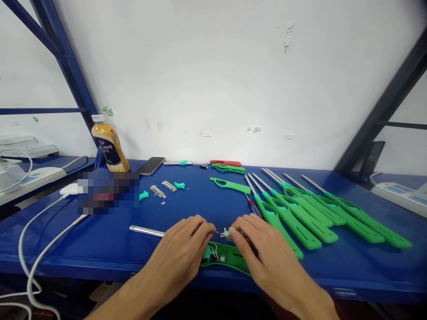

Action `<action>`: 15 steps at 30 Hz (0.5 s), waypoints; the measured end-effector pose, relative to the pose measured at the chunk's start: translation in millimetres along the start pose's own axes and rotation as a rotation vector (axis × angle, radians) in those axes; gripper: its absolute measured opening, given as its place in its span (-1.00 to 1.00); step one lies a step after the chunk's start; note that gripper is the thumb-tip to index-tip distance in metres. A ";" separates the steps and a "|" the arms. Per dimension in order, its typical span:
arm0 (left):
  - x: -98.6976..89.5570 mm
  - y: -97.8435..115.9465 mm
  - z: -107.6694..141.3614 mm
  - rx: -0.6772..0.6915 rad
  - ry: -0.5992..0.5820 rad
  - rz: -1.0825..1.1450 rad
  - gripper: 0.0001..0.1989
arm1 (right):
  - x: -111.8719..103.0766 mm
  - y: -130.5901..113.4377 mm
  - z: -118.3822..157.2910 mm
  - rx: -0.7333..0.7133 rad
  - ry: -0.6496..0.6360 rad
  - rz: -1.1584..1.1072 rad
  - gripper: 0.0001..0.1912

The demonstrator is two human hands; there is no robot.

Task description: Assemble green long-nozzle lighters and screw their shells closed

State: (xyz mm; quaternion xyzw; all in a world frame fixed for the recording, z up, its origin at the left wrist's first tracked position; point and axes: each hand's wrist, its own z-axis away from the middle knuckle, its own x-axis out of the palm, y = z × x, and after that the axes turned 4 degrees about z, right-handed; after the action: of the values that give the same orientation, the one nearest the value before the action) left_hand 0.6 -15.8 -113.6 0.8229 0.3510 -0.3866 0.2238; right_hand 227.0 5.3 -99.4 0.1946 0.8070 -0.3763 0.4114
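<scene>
My right hand (267,246) is closed on a lighter fuel tank, mostly hidden by the fingers; its white valve end (227,234) points left. Facing it, my left hand (188,244) is pinched, with a tiny thin tip showing beyond the fingertips; what it holds is too small to name. Beneath both hands lies an opened green lighter housing (235,259) with white wires and a teal trigger (207,253) inside. Its metal tube (147,230) sticks out to the left of my left hand.
Several green long-neck lighters (293,213) lie on the right. Clear fuel tanks (156,191) and teal triggers (179,185) lie at left centre. A screwdriver (254,206), green housing half (230,185), red housing (225,163), phone (151,166), juice bottle (110,146) and white cables (43,262) surround them.
</scene>
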 end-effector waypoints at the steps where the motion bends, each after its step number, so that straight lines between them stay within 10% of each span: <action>1: 0.1 0.0 0.1 -0.003 -0.003 0.005 -0.82 | -0.3 0.0 0.0 -0.003 -0.004 0.001 -0.67; 15: 0.4 -4.8 3.1 -0.046 -0.118 0.089 -0.75 | 2.0 4.2 -2.3 0.010 -0.057 0.000 -0.69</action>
State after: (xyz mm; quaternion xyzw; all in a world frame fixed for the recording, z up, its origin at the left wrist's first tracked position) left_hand -4.4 -14.5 -116.2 0.8083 0.3089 -0.4159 0.2799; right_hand 227.2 9.8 -102.0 0.1858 0.7929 -0.3860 0.4334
